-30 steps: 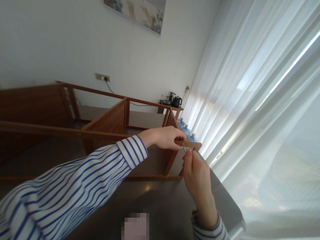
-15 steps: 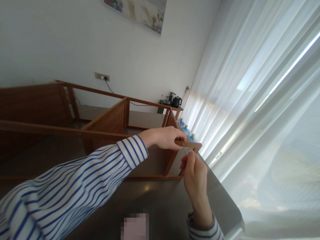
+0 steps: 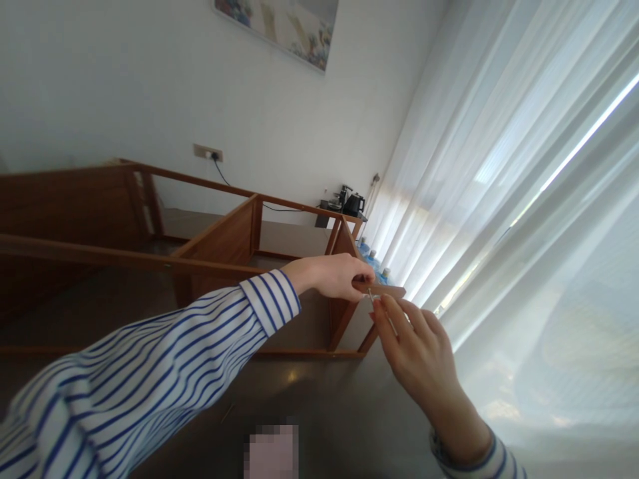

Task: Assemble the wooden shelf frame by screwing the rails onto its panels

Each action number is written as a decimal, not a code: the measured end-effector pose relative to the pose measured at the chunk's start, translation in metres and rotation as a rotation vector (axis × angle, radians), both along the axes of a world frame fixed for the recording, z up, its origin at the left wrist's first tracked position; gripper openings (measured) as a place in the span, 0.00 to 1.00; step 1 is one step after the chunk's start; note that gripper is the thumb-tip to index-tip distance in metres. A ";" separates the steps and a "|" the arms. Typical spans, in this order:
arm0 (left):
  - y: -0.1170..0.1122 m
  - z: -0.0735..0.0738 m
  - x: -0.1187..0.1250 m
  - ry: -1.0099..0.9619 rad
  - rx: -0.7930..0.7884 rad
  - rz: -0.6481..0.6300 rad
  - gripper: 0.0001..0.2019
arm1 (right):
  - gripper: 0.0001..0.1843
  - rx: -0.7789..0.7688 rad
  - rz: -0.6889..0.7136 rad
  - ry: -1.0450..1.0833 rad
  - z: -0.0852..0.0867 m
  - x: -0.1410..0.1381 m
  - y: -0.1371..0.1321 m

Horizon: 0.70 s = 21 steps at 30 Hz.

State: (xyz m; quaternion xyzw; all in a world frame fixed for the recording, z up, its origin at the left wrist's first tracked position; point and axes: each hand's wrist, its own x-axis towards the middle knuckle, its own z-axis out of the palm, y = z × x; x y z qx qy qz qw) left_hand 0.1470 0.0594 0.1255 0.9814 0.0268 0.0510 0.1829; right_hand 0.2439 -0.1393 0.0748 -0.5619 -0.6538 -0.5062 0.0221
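A long brown wooden shelf frame (image 3: 214,266) lies on its side in front of me. My left hand (image 3: 339,276) is closed around the near rail close to its right end, thumb and fingers on either side of the wood. Just right of it, my right hand (image 3: 419,346) pinches a thin metal hex key (image 3: 371,296) between thumb and fingertips. The key's far tip meets the rail (image 3: 392,291) beside my left fingers. Its other end is hidden by my right fingers, and the fastener is too small to make out.
White curtains (image 3: 499,166) hang along the right. Blue-tinted water bottles (image 3: 372,259) stand behind the frame's right end. A black kettle (image 3: 355,203) is on a small stand by the wall. A thin stick-like piece (image 3: 227,413) lies on the grey surface below.
My right hand has swung right and turned, its back now facing up, fingertips still at the key. My left hand keeps its grip on the rail.
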 end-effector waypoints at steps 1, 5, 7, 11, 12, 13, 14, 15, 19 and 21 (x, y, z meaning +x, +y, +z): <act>0.000 0.000 0.000 0.003 0.001 0.002 0.13 | 0.15 -0.012 -0.009 -0.028 0.003 -0.001 0.001; 0.001 -0.001 0.000 -0.007 0.004 -0.013 0.13 | 0.16 -0.066 -0.061 -0.118 0.011 -0.006 0.004; 0.001 -0.001 0.000 -0.010 -0.003 -0.018 0.14 | 0.16 -0.094 -0.074 -0.125 0.012 -0.007 0.005; -0.001 0.000 0.000 -0.010 0.000 -0.012 0.14 | 0.16 -0.107 -0.085 -0.102 0.011 -0.007 0.005; -0.001 0.000 0.000 -0.008 0.003 -0.010 0.13 | 0.16 -0.103 -0.086 -0.105 0.011 -0.007 0.006; -0.001 0.000 0.000 -0.007 0.003 -0.008 0.13 | 0.16 -0.099 -0.089 -0.113 0.012 -0.007 0.006; -0.001 0.000 0.000 -0.006 0.002 -0.007 0.13 | 0.16 -0.095 -0.093 -0.126 0.012 -0.008 0.006; -0.001 0.000 0.000 -0.007 0.003 -0.007 0.13 | 0.16 -0.090 -0.099 -0.142 0.013 -0.008 0.007; -0.001 0.000 -0.001 0.003 -0.004 -0.004 0.14 | 0.14 -0.092 -0.122 -0.193 0.014 -0.010 0.008; -0.001 0.000 -0.001 0.020 -0.023 -0.003 0.15 | 0.14 -0.101 -0.128 -0.206 0.014 -0.010 0.009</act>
